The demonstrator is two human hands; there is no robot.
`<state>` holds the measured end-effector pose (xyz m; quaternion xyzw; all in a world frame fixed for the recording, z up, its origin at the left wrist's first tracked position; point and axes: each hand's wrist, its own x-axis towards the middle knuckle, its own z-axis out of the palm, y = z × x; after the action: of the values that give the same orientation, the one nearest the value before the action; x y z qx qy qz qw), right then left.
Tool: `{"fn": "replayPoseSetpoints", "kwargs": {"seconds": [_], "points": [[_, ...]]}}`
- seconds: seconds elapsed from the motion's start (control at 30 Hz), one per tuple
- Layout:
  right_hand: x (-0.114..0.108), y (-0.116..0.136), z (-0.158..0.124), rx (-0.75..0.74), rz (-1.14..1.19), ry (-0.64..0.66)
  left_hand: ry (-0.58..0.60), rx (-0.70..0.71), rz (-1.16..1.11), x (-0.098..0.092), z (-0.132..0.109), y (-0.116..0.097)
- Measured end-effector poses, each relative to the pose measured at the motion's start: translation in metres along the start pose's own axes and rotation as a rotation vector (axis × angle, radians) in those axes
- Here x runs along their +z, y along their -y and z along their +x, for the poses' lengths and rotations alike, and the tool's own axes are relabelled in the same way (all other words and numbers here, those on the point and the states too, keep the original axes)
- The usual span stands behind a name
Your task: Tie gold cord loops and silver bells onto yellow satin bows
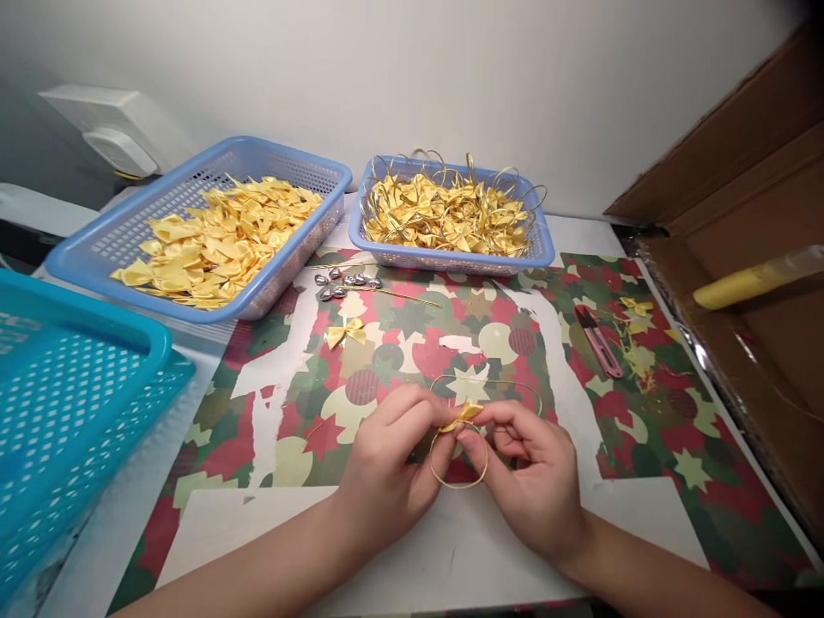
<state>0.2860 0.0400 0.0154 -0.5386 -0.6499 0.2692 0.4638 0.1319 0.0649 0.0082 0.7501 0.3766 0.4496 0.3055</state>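
Note:
Between my two hands is a yellow ribbon bow (469, 412) with a gold wire loop (458, 487) hanging below it. My left hand (402, 451) pinches the bow's left side between thumb and forefinger. From the other side, the thumb and forefinger of my right hand (531, 472) close on the bow and the top of the loop. A longer thin gold strand (508, 383) arcs behind the fingers. Another yellow bow (348, 333) lies flat on the patterned sheet, near several silver bead-like pieces (348, 281) and a straight gold wire (412, 298).
A blue basket (344, 180) of loose yellow bows stands back left. A second blue basket (451, 257) holds bows with gold loops. At left is a teal basket (160, 343). Pink thread snips (600, 343) and yellow scraps (637, 352) lie right, beside a cardboard box (740, 206).

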Motion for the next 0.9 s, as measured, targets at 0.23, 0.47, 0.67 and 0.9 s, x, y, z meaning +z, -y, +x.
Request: {"fn": "replayPoseSetpoints", "kwargs": {"seconds": [0.23, 0.47, 0.67, 0.9], "points": [[0.0, -0.002, -0.002, 0.015, -0.04, 0.01, 0.007, 0.031, 0.065, 0.001, -0.002, 0.002], [-0.004, -0.002, -0.005, -0.11, -0.175, 0.005, 0.048, -0.033, 0.046, 0.001, -0.002, 0.001], [-0.009, -0.005, 0.001, -0.337, -0.321, 0.033, 0.12, -0.18, -0.08, -0.002, 0.002, -0.002], [-0.011, -0.008, 0.003, -0.137, -0.171, 0.099, 0.234, -0.687, -0.616, -0.006, 0.012, -0.005]]}}
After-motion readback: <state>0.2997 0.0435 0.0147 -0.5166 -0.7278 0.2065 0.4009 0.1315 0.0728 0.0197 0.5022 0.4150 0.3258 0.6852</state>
